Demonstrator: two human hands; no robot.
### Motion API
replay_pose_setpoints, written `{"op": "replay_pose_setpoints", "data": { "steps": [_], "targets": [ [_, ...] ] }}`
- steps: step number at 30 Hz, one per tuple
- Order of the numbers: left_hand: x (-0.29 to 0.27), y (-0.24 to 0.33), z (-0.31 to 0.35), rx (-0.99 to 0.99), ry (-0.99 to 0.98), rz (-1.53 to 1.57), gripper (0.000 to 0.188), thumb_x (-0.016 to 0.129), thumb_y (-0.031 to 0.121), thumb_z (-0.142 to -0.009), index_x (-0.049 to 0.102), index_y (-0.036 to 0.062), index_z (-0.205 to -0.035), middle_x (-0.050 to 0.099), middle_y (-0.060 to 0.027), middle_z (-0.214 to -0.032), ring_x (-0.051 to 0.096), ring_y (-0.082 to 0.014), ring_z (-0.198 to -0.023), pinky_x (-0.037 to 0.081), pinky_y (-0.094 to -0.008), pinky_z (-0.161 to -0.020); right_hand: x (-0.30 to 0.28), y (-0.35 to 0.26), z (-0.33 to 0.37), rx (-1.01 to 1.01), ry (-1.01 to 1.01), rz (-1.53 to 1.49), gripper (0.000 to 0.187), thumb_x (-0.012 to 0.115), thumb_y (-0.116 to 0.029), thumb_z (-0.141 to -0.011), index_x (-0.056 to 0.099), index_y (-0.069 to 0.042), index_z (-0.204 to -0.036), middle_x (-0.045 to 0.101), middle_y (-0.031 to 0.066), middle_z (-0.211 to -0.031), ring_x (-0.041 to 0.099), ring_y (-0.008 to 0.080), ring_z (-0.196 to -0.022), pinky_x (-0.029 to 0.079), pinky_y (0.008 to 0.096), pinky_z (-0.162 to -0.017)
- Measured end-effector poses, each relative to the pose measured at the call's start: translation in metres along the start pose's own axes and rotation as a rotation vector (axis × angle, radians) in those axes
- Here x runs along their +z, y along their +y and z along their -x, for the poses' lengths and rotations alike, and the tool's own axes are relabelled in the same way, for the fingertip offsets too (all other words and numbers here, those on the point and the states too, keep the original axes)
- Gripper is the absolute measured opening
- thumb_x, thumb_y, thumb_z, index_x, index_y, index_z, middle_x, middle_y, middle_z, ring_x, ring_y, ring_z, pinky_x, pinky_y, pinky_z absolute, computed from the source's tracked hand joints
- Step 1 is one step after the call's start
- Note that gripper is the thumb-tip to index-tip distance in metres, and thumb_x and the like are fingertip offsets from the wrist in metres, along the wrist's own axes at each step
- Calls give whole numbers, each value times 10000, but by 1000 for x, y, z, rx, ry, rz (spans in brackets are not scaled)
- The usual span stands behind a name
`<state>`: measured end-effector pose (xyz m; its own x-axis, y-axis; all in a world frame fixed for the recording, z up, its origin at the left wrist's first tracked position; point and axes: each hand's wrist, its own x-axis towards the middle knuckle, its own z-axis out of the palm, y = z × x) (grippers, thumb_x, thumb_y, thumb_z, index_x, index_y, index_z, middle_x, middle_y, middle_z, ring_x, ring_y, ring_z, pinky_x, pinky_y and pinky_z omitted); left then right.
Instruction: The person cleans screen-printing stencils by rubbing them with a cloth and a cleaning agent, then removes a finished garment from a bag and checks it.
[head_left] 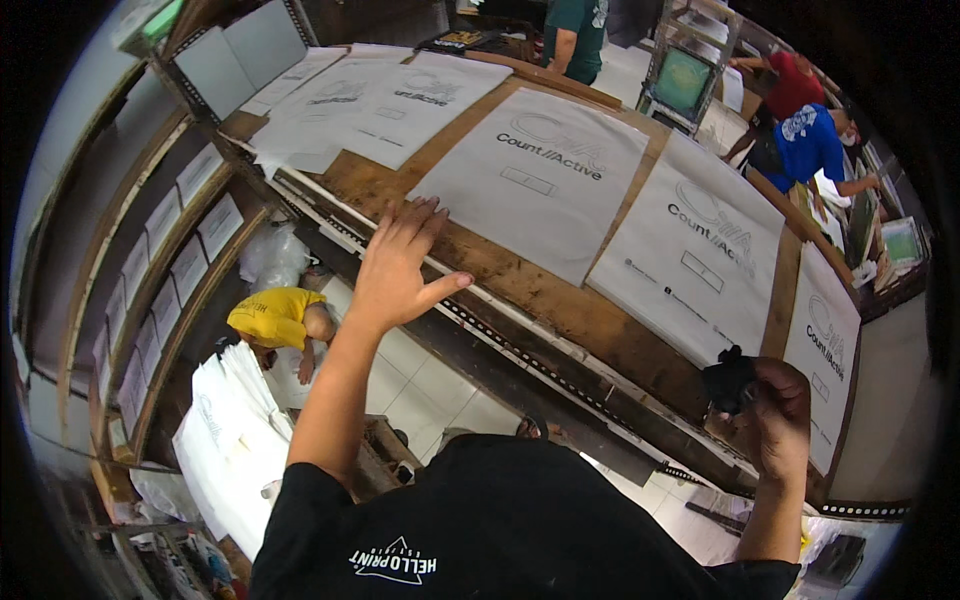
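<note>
My left hand (405,262) is open, fingers spread over the near edge of a long brown wooden table (520,265). Its fingertips lie by the near left corner of a white sheet with dark print (545,200); whether they touch it I cannot tell. At the table's right end, my right hand (783,415) is closed around a dark wadded lump (730,380), probably cloth. This lump is just above the near edge of another white printed sheet (690,255). A third printed sheet (825,350) lies to the right of that hand.
More printed sheets (415,105) cover the table's far left. Shelves (160,250) with white sheets stand at left, near a white stack (235,440). A person in yellow (272,318) crouches below the table. Others in green (575,40), blue (805,145) and red (795,90) are beyond.
</note>
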<state>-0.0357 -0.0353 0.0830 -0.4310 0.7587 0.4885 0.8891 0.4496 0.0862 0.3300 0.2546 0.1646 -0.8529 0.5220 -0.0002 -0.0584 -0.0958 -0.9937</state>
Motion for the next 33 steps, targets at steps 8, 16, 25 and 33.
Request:
{"op": "replay_pose_setpoints", "data": {
  "steps": [8,16,25,33],
  "targets": [
    [12,-44,-10,64,-25,-86,1017,624,779,-719,562,-10,-1357,573,-196,-1387,499,-363,-1333,240,-570,-1198,18,-15,-49,-33,38,394,269,579,90,-894,701,22,-1124,737,133,-1081,697,217,-1016,539,349,-956],
    [26,-79,-4,85,88,21,1039,631,809,-681,560,23,-1357,554,-191,-1400,486,-387,-1329,270,-583,-1174,131,4,-169,-398,-438,901,212,649,-47,-931,705,-25,-1134,730,158,-1012,711,283,-904,568,357,-816],
    [48,-87,1,77,204,64,1026,606,830,-694,562,37,-1344,556,-206,-1334,498,-420,-1289,324,-592,-1126,195,51,-230,-697,-987,1323,380,665,33,-780,667,11,-1160,645,124,-1104,610,276,-1059,536,376,-939],
    [42,-83,-3,55,273,100,988,701,779,-626,601,18,-1248,613,-185,-1245,555,-368,-1235,331,-577,-1128,152,30,-199,-630,-1122,1453,215,649,-30,-802,613,-19,-1014,594,109,-988,591,266,-1025,500,366,-950]
  ]
}}
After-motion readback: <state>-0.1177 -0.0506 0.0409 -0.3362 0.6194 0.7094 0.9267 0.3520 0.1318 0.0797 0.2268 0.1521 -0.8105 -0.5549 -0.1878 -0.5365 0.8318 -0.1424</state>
